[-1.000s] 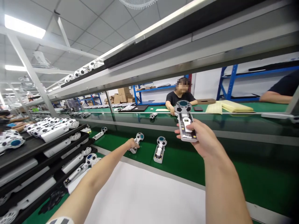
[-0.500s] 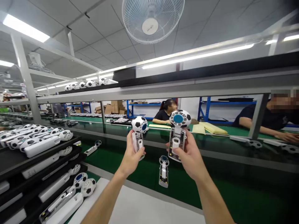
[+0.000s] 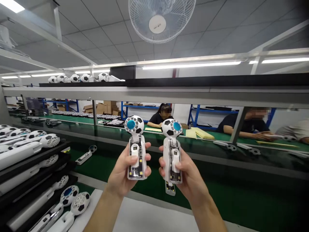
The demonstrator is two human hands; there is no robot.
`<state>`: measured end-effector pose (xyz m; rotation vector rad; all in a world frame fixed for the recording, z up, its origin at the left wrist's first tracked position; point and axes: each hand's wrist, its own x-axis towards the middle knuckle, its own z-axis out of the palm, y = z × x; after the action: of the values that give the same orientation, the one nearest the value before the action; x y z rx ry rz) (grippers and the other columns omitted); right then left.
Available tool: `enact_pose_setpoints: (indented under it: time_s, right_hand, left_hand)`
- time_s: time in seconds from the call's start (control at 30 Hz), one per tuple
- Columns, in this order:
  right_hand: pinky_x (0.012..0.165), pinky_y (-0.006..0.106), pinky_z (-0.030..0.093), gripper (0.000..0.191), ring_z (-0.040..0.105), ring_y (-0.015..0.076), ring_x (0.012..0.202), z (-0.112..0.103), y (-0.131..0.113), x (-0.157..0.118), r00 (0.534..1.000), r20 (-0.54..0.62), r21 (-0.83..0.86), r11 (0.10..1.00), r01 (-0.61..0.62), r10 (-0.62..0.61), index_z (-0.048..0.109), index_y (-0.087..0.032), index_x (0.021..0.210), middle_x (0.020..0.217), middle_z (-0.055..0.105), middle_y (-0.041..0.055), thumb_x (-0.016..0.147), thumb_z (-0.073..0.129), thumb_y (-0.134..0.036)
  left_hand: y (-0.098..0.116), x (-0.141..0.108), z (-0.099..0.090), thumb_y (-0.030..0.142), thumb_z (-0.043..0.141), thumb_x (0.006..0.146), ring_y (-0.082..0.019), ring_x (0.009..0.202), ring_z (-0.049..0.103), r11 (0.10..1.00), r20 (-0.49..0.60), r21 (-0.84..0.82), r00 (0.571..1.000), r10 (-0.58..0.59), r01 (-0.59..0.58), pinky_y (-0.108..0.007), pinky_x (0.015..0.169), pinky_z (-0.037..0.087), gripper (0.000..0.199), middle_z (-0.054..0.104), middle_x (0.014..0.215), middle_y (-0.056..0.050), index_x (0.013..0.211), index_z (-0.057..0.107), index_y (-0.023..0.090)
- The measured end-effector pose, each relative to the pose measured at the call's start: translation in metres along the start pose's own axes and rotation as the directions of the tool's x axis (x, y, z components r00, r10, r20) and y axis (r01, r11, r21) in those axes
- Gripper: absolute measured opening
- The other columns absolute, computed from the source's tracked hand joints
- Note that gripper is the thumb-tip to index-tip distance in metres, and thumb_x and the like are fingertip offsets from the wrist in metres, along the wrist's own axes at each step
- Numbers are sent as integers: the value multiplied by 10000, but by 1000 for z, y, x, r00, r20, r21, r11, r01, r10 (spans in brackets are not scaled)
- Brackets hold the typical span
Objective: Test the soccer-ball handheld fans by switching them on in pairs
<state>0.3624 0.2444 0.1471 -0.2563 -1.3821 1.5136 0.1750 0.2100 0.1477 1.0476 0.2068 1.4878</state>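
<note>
Upright in my left hand [image 3: 124,169] is a handheld fan [image 3: 136,154] with a soccer-ball head, a blue disc and a clear-covered handle. My left thumb lies on the white piece at the handle's front. My right hand [image 3: 189,167] grips a second soccer-ball handheld fan [image 3: 172,158], its blue disc turned slightly right and my thumb on its white front piece. The two fans are side by side, a small gap between them. Behind the right one, a third fan [image 3: 170,189] lies on the green conveyor belt [image 3: 152,185], mostly hidden.
Black trays [image 3: 36,174] of similar fans are stacked at the left. Another fan [image 3: 86,155] lies on the belt beyond them. A white work surface [image 3: 149,216] is in front of me. Overhead hang a shelf [image 3: 154,95] and a large fan [image 3: 161,22]. Several co-workers sit across the belt.
Both hands have come closer together and the fans now stand nearly side by side. The left fan has turned its blue disc and clear front toward me. The view has swung right.
</note>
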Motion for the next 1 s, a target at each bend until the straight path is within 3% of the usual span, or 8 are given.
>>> enact_pose_setpoints:
  time_s: [0.03,0.1,0.2,0.33,0.43,0.63,0.87,1.0]
  right_hand:
    - [586,275,476,400,598,162,633,0,0,0,998,60,96,995,-25,20,610,-226,1189,819,640,36,798,589,-309]
    - [540,250,439,351,547,131,588,-1,1,0,997,73,223,974,-29,13,665,-224,1110,826,637,36,781,588,-322]
    - [507,250,423,341,505,125,562,-1,4,-1,999,42,264,964,-37,27,683,-230,1074,858,651,44,760,590,-326]
    - [598,302,493,418,597,174,614,6,2,-2,997,41,123,990,-73,68,618,-228,1197,785,640,32,788,602,-313]
    - [670,357,548,528,644,202,687,12,-1,-3,994,-95,-10,999,-45,44,540,-254,1298,902,671,43,777,622,-268]
    - [671,319,555,643,650,188,711,13,-6,-6,984,-177,-204,979,-9,-28,482,-276,1345,930,682,38,734,680,-232]
    - [611,281,549,641,648,182,697,20,-15,-11,944,-315,-277,961,9,-100,456,-272,1385,926,683,39,775,654,-278]
    - [605,265,548,619,649,175,684,22,-17,-12,934,-332,-291,956,31,-131,469,-263,1373,915,686,39,783,658,-259]
  left_hand:
    - [1,-2,0,201,659,829,-129,836,598,993,36,-115,999,-24,28,-182,529,511,424,560,1300,-143,1239,561,161]
    - [-1,-4,-1,226,665,821,-90,780,575,958,105,-271,993,-62,88,-125,470,467,405,568,1297,-149,1211,604,138]
    - [-5,-3,-1,267,672,818,-79,746,578,934,174,-336,983,-65,121,-106,434,436,396,580,1305,-145,1196,632,155]
    - [-7,1,6,223,640,854,-139,682,654,991,196,-99,978,-74,95,-218,539,517,379,681,1046,-125,1227,604,163]
    - [-4,2,11,216,646,865,-164,655,673,994,123,65,988,-93,86,-301,643,545,442,681,940,-84,1291,531,204]
    - [0,0,13,169,776,688,-172,669,675,987,6,149,998,-68,66,-294,629,535,741,652,931,-25,1337,438,288]
    - [-1,1,9,183,745,753,-165,689,684,982,-6,183,999,-51,51,-306,624,555,720,641,1131,-68,1359,380,314]
    - [-2,1,10,187,725,782,-163,661,680,985,1,160,997,-73,72,-295,602,543,683,651,1094,-69,1356,371,295]
